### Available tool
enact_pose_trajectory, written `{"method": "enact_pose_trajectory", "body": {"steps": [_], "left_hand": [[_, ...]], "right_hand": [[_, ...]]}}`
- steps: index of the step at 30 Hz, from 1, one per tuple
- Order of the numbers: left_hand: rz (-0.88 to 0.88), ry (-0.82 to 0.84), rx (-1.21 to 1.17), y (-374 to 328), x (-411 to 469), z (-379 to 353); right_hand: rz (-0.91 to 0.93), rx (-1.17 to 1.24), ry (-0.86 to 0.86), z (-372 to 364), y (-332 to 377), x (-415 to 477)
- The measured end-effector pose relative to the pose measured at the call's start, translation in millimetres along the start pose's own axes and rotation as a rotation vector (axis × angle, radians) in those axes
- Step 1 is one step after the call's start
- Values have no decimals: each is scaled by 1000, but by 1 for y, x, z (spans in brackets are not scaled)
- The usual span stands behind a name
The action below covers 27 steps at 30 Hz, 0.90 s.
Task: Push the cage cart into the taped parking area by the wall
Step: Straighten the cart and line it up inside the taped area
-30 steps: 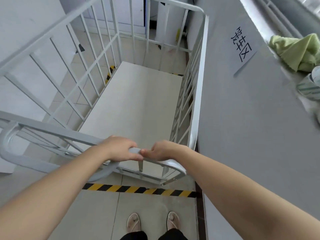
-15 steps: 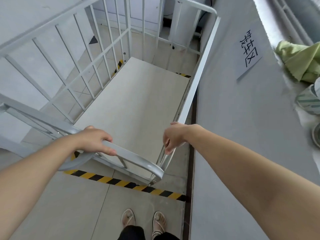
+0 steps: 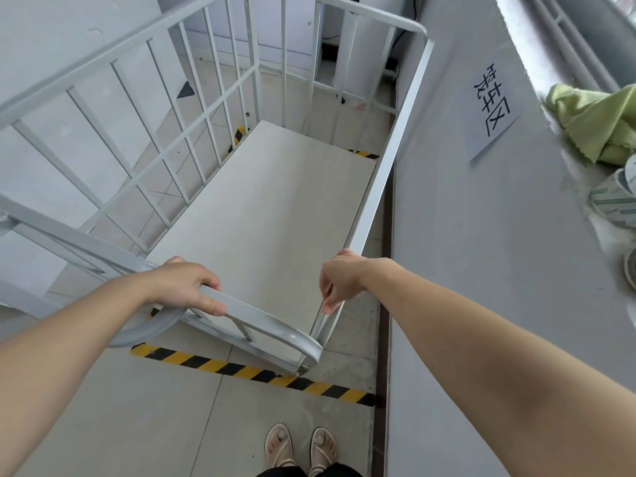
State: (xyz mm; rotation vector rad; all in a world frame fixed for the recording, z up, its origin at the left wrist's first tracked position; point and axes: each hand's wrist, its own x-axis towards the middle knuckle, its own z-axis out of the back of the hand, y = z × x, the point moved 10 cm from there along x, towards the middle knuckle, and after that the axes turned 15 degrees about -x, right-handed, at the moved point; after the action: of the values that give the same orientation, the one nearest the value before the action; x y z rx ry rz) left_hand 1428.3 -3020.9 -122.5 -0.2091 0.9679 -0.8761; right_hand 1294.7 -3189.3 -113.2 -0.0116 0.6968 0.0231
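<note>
The white cage cart (image 3: 261, 222) stands lengthwise beside the grey wall (image 3: 481, 270), its barred sides open at the top and its flat deck bare. My left hand (image 3: 187, 285) is closed around the near top rail. My right hand (image 3: 339, 278) grips the near end of the right side rail, close to the wall. Yellow-and-black floor tape (image 3: 254, 370) runs just under the cart's near end. More tape (image 3: 366, 154) shows at the far right, and another piece (image 3: 237, 136) shows through the left bars.
A paper sign (image 3: 492, 111) with characters is stuck on the wall. On the ledge at the right lie a green cloth (image 3: 595, 122) and a striped object (image 3: 616, 197). My sandalled feet (image 3: 299, 445) stand behind the tape. White cabinets stand beyond the cart.
My right hand left the near top rail and took the right side rail. The cart's near end has swung over the tape line and its side now lies closer along the wall.
</note>
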Motion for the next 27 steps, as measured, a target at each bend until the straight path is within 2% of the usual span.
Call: {"method": "enact_pose_trajectory", "body": {"steps": [13, 27], "left_hand": [[57, 11, -29, 37, -7, 9], [116, 10, -32, 34, -6, 6]], "right_hand": [[19, -13, -104, 5, 24, 16], [21, 15, -77, 4, 16, 15]]}}
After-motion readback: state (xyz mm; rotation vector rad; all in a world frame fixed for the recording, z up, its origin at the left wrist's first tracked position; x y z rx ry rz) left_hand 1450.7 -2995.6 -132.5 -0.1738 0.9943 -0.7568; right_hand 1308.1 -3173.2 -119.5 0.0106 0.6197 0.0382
